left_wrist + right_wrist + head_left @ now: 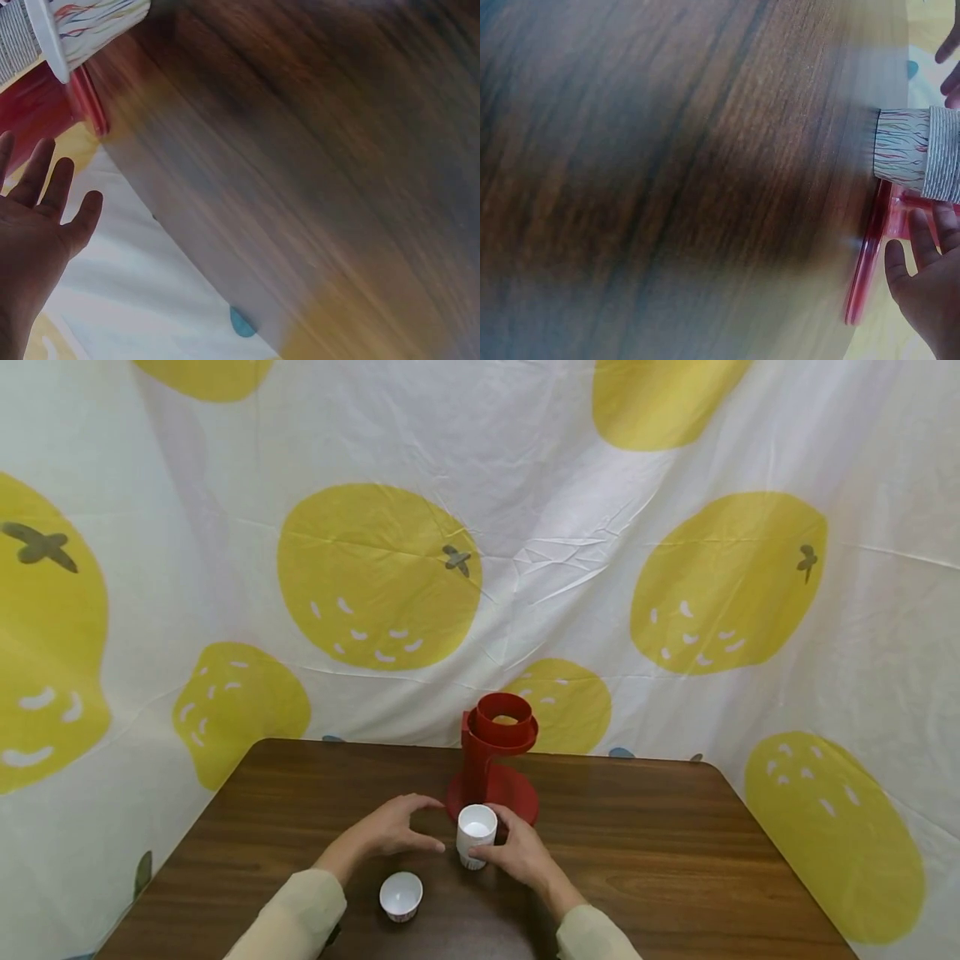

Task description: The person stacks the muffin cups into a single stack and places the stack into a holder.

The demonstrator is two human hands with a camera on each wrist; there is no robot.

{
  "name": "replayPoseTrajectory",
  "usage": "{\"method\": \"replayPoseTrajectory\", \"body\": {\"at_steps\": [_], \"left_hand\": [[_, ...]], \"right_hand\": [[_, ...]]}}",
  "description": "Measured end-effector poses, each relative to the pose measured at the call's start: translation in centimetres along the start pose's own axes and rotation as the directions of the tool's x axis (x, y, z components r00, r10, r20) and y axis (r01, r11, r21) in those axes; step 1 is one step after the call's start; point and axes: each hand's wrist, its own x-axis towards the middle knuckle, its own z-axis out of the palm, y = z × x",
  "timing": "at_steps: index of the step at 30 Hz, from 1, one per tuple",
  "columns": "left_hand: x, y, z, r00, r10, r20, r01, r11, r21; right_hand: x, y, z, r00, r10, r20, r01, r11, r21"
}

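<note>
A stack of white paper cups with thin coloured line patterns stands upright on the table. Its many nested rims show as ridges in the right wrist view, where the stack appears sideways. My right hand holds it from the right, thumb across the front and fingers behind. To the left of the stack, my left hand is spread in a C shape, a small gap away. A separate white cup stands mouth up, nearer me, below the left hand.
Just behind the cups stands a red holder with a round base, an upright post and a ring-shaped top. The brown wooden table reaches back to a white cloth printed with yellow lemons.
</note>
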Motion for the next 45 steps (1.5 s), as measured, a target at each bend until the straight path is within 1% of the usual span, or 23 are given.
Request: {"method": "replayPoseTrajectory", "body": {"at_steps": [5,10,14,19,26,35,45], "left_hand": [[-0.6,-0.8,-0.2,1.0,0.02,-0.005,-0.02,1.0,0.01],[-1.0,-1.4,-0.5,0.999,0.025,-0.021,-0.025,1.0,-0.004],[-1.4,-1.7,-0.6,0.999,0.024,-0.024,-0.025,1.0,-0.015],[-2.0,-1.8,-0.7,0.999,0.019,-0.025,-0.02,1.0,-0.012],[-3.0,-2.2,-0.7,0.998,0.04,-0.041,-0.041,0.999,-0.019],[-4.6,-3.0,-1.1,0.998,0.027,-0.054,-0.029,0.999,-0.036],[-6.1,-3.1,-1.0,0.999,-0.001,-0.037,-0.001,0.999,-0.039]], "right_hand": [[-0.1,-0.2,-0.1,1.0,-0.004,0.007,0.004,1.0,0.024],[0.1,0.1,0.0,1.0,0.0,0.006,-0.001,1.0,0.021],[0.2,0.3,0.0,1.0,-0.006,-0.004,0.006,1.0,0.031],[0.2,-0.1,-0.1,1.0,-0.008,-0.02,0.009,1.0,0.029],[0.1,-0.6,-0.2,1.0,-0.001,-0.022,0.001,1.0,0.004],[0.1,-0.9,-0.1,0.999,-0.007,-0.043,0.006,1.0,-0.026],[0.2,-0.5,0.0,0.999,0.007,-0.031,-0.008,1.0,-0.019]]}}
